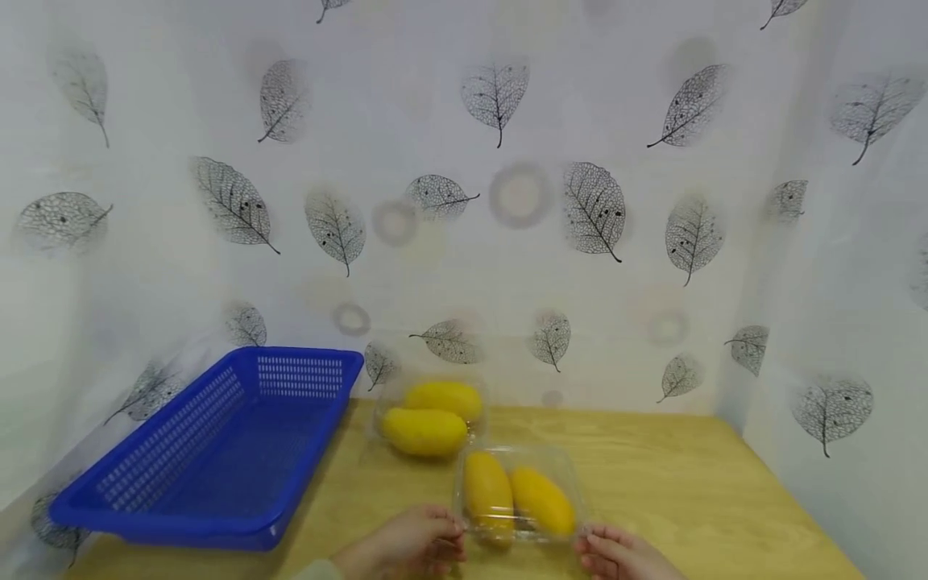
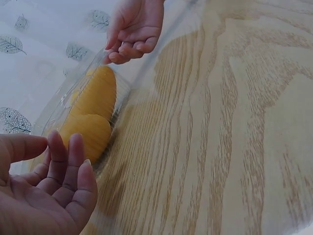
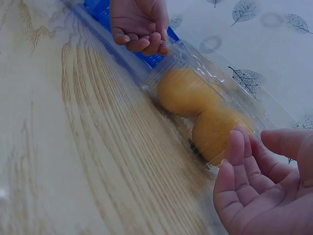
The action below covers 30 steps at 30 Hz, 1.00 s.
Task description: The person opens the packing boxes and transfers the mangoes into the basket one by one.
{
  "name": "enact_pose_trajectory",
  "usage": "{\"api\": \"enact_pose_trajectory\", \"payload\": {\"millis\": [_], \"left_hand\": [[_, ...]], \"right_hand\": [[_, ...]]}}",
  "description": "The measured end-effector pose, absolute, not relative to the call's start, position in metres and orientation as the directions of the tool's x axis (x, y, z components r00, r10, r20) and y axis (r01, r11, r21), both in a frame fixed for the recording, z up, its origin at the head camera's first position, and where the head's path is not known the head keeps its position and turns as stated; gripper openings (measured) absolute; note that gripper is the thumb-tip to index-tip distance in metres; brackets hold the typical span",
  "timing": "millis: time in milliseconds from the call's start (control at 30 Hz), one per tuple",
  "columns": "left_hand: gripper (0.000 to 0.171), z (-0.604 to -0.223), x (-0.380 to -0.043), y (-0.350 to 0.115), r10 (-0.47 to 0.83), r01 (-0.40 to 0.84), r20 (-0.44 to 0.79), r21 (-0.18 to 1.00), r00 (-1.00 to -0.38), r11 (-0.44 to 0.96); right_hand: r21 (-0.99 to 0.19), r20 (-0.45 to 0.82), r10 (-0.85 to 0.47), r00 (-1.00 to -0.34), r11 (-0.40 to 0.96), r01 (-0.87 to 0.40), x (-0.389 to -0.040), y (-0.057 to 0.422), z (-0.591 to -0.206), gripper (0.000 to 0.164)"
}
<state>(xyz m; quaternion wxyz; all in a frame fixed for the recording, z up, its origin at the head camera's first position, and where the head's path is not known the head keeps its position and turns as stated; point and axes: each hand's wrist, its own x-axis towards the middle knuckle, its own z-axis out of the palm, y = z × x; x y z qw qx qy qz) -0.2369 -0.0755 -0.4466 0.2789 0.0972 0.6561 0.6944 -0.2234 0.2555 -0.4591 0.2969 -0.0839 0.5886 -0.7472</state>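
Note:
A clear plastic container (image 1: pixel 564 469) with two yellow mangoes in it, one mango (image 1: pixel 488 487) on the left and another mango (image 1: pixel 544 503) on the right, is at the table's near middle. My left hand (image 1: pixel 416 541) pinches its near left corner between thumb and fingertips. At the near right corner, my right hand (image 1: pixel 616 554) pinches the edge in the same way. Both wrist views show the container between the two hands, its mangoes seen through the plastic. Whether its underside touches the table is hard to tell.
Just behind and to the left stands a second clear container with two yellow mangoes, the nearer mango (image 1: pixel 424 432) in front. A blue perforated basket (image 1: pixel 181 525) occupies the left side of the wooden table (image 1: pixel 674 467). A leaf-patterned white curtain (image 1: pixel 435 274) hangs around the back and sides.

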Motion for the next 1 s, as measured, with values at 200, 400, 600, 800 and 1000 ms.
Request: {"api": "enact_pose_trajectory", "payload": {"millis": [200,400,600,800,1000], "left_hand": [[0.011,-0.452,-0.24,-0.075,0.488,-0.251,-0.223,0.968,-0.844,0.007],[0.012,-0.449,-0.241,-0.077,0.487,-0.292,-0.26,0.956,-0.833,0.012],[0.012,-0.449,-0.244,-0.076,0.499,-0.296,-0.264,0.955,-0.825,0.017],[0.012,-0.448,-0.25,-0.073,0.493,-0.298,-0.269,0.954,-0.828,0.02],[0.012,-0.454,-0.248,-0.074,0.485,-0.314,-0.287,0.949,-0.826,0.026]], "right_hand": [[-0.934,-0.19,-0.541,-0.819,-0.158,0.321,-0.224,0.254,-0.459,0.015],[-0.939,-0.172,-0.558,-0.812,-0.156,0.306,-0.223,0.253,-0.458,0.018],[-0.935,-0.144,-0.562,-0.815,-0.193,0.298,-0.219,0.253,-0.458,0.021],[-0.927,-0.168,-0.54,-0.825,-0.199,0.319,-0.219,0.253,-0.453,0.02],[-0.918,-0.183,-0.56,-0.808,-0.196,0.344,-0.217,0.252,-0.454,0.018]]}}
